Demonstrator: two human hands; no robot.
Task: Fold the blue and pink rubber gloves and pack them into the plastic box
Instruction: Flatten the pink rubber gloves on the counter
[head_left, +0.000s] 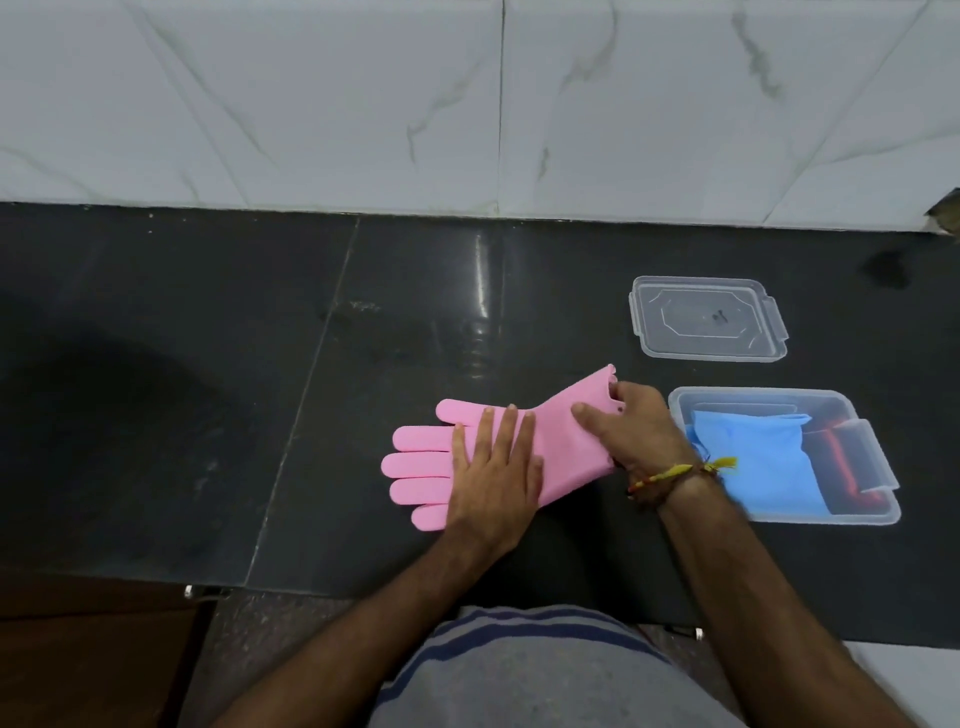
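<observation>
A pink rubber glove (569, 415) lies flat on the black counter, fingers pointing left, cuff toward the upper right. My left hand (493, 475) presses flat on its palm area with fingers spread. My right hand (631, 428) grips the cuff end, thumb on top and fingers around the edge. To the right stands the clear plastic box (878, 512) with a folded blue glove (758, 460) inside, beside something dark red and black.
The box's clear lid (706, 318) lies on the counter behind the box. A white marble wall (467, 104) runs along the back. The black counter (208, 389) extends left; its front edge runs just before my body.
</observation>
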